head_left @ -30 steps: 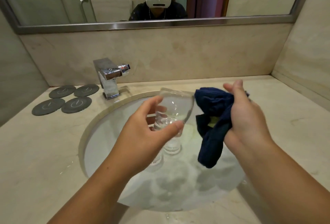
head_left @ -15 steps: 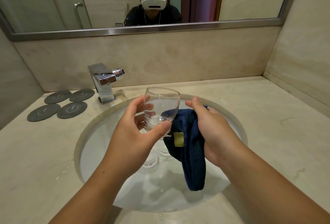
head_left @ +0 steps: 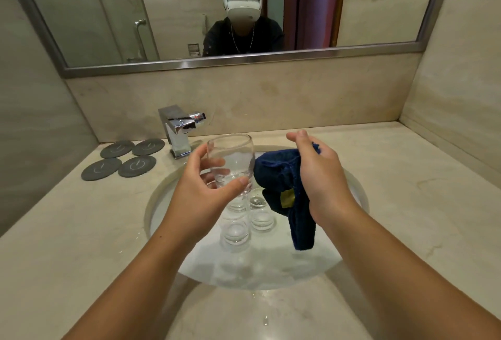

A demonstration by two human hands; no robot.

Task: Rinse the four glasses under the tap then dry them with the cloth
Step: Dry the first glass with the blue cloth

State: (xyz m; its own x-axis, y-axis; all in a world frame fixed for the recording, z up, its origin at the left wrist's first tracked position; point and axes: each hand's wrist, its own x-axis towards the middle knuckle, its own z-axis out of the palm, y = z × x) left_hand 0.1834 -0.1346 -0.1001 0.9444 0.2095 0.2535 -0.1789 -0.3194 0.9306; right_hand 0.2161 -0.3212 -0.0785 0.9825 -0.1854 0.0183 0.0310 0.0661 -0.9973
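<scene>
Bathroom vanity: beige veined stone countertop, polished, with the same stone on the backsplash and side walls. A steel-framed mirror spans the upper frame and reflects a person in a white headset and dark top, a glass shower door at the left and a red-brown door at the right. An oval white undermount basin sits at centre, its surface wet. A few water drops lie on the counter at bottom centre. The chrome tap, a squared block body, stands at the basin's upper-left edge. Four round dark grey coasters, matte, sit in a 2x2 group left of the tap. The held glass is clear, smooth and rounded; it is upright at centre frame, above the basin. The left hand wraps its lower half, thumb at the front and fingers behind, with the rim clear above the hand. The right hand, right of centre, grips a bunched dark blue cloth, fuzzy terry with a yellow tag, its loose tail hanging over the basin. The cloth's bunched end is right against the glass's right side; can't tell if they actually touch. More clear glasses stand in the basin directly below the held one; exact count is unclear through the overlap.
</scene>
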